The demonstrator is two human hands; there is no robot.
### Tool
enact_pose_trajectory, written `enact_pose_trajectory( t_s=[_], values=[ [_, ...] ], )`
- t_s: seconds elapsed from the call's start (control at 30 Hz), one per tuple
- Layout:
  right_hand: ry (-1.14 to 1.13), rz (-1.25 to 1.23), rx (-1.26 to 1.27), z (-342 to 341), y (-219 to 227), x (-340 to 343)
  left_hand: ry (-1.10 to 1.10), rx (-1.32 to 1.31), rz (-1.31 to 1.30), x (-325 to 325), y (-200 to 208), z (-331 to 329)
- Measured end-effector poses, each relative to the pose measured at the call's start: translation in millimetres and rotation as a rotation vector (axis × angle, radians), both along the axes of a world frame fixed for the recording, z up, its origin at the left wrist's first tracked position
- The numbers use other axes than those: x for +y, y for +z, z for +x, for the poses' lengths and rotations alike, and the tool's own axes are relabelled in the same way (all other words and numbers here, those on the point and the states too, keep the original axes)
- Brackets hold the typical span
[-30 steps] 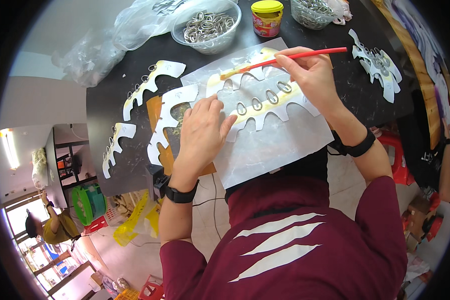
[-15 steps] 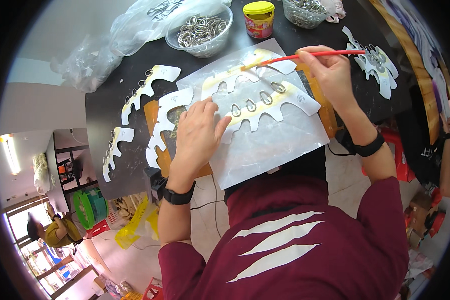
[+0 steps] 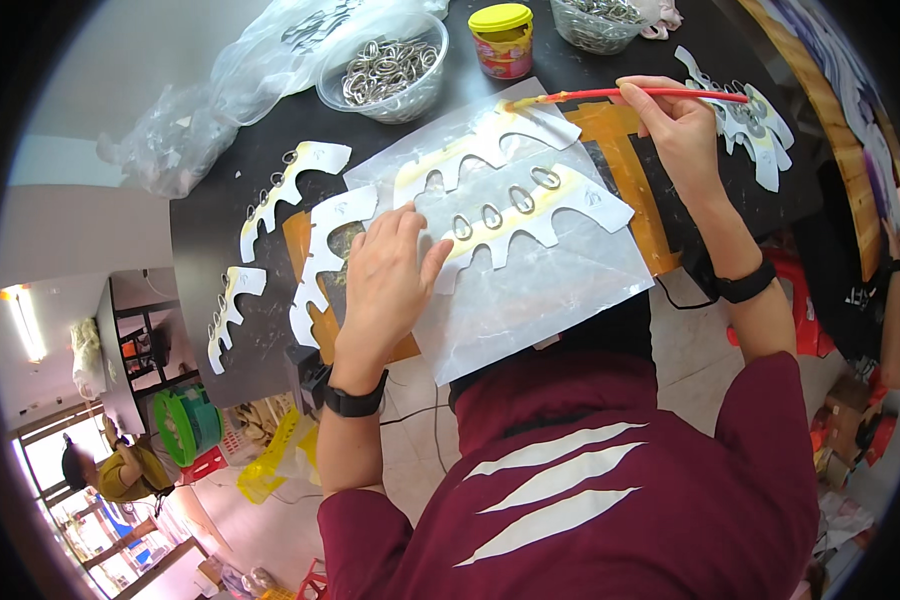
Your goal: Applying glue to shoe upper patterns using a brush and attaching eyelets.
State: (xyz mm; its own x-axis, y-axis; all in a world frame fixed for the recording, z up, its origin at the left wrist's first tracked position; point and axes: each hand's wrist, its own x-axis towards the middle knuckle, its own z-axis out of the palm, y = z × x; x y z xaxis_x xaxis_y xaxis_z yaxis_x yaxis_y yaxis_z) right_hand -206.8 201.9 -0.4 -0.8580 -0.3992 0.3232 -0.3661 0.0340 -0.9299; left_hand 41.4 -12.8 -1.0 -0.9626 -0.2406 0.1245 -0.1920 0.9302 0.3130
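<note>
Left hand [image 3: 388, 290] flat as before, fingers spread wide, pressing white notched cut-out [image 3: 515, 210] onto clear sheet [image 3: 530, 300]. Right hand [image 3: 682, 135], fingers pinched on red brush [image 3: 630, 95], now drawn back from cut-out toward yellow-lidded jar [image 3: 502, 40]. Bowl of metal rings [image 3: 385, 72] behind; more cut-outs [image 3: 290, 185] left on black table [image 3: 210, 230].

Yellow-lidded jar [image 3: 502, 40], red label, beside plastic bags [image 3: 220, 90].

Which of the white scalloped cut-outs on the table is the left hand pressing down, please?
The left hand presses the wide cut-out with four metal rings, lying on the translucent sheet. The other cut-outs lie untouched at the table's left and far right.
</note>
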Motion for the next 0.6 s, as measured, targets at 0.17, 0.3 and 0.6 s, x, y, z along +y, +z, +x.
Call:
enact_pose_trajectory(
  t_s=[0.17, 0.3, 0.6],
  values=[
    [0.0, -0.024, -0.006, -3, -1, -6, -0.02, 0.069, -0.051, -1, -3, -1],
    [0.005, 0.011, 0.003, -3, 0, -4, -0.022, 0.073, -0.042, -1, -3, -1],
    [0.026, 0.09, -0.004, 23, 16, 5, 0.0, 0.008, 0.015, -1, 1, 1]
  ],
)
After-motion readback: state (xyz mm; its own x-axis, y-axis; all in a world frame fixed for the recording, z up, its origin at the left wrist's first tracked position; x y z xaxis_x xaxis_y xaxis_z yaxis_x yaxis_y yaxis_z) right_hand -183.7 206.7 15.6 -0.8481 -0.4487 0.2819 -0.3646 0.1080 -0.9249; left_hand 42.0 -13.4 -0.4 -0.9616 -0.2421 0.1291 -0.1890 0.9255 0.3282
